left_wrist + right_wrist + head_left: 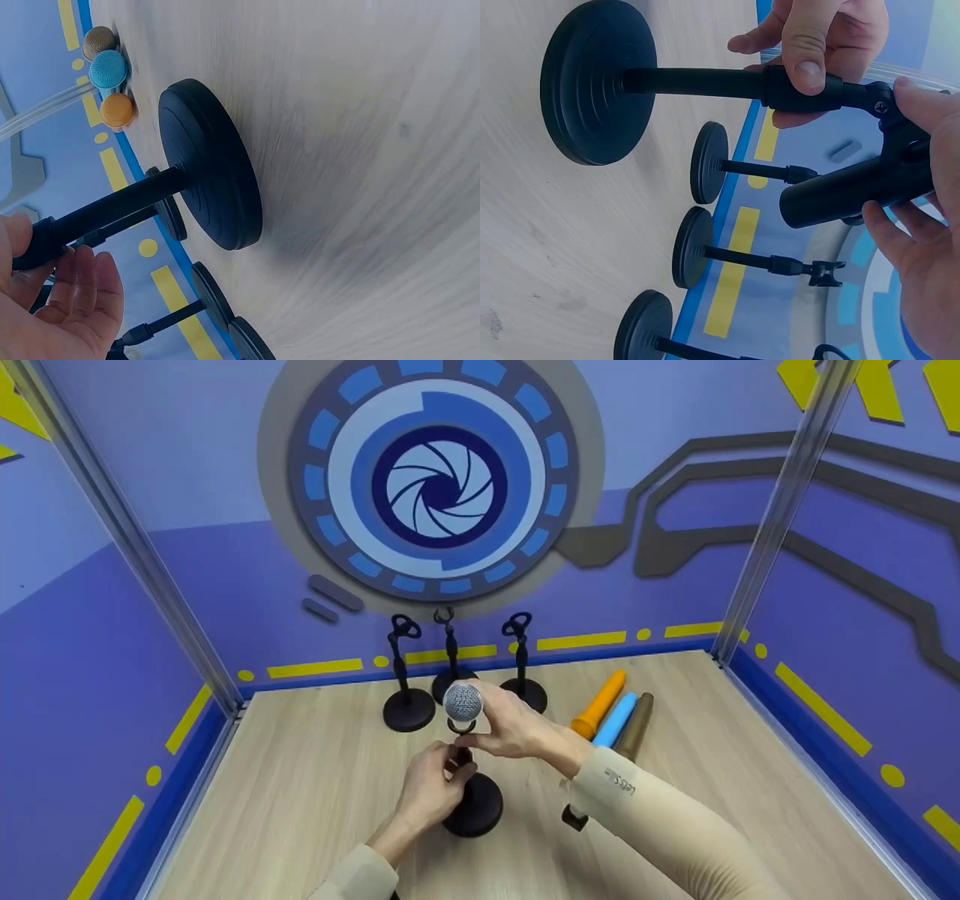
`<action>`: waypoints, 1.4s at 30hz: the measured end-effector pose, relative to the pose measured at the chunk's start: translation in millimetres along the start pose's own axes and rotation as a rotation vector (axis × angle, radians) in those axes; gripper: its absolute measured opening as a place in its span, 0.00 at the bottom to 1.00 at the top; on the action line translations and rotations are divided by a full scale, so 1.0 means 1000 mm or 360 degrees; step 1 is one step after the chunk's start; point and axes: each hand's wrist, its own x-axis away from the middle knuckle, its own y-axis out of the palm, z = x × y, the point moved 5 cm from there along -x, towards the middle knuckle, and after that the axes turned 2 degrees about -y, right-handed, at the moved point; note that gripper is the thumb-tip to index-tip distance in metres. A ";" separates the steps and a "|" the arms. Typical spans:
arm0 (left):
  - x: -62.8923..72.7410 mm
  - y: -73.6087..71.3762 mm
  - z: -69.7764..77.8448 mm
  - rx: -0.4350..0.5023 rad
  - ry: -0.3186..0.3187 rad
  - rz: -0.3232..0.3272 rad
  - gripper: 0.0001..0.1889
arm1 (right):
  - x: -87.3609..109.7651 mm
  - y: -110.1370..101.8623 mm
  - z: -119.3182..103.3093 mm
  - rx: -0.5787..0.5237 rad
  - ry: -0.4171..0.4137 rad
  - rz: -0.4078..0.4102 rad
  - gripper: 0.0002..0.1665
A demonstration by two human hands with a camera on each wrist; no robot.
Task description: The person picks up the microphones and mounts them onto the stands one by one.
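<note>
A black microphone (829, 196) with a silver mesh head (463, 703) sits in the clip (901, 142) of a black desk stand, its body tilted beside the pole. My right hand (517, 724) holds the microphone near its head, with the thumb at the clip. Lower down, my left hand (435, 787) grips the collar (780, 88) of the stand's pole between thumb and fingers. The stand's round base (474, 806) is on the table below both hands. In the left wrist view, the left hand's fingers (75, 292) curl behind the collar.
Behind stand three more black stands, at left (409, 711), middle (451, 652) and right (523, 690). Orange (600, 705), blue (616, 720) and brown (637, 724) microphones lie to the right. A small black object (574, 817) shows partly under the right forearm. Patterned walls enclose the table.
</note>
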 end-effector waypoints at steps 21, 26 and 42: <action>0.001 0.002 -0.002 0.0046 0.0021 0.0026 0.03 | -0.001 0.000 -0.003 -0.0007 -0.0020 -0.0038 0.31; 0.001 0.001 -0.001 0.0048 0.0065 0.0054 0.03 | 0.002 0.006 -0.005 0.0020 -0.0054 -0.0048 0.25; 0.014 0.007 -0.011 -0.0284 0.0083 0.0102 0.09 | 0.014 0.015 -0.004 0.0116 -0.0054 0.0066 0.34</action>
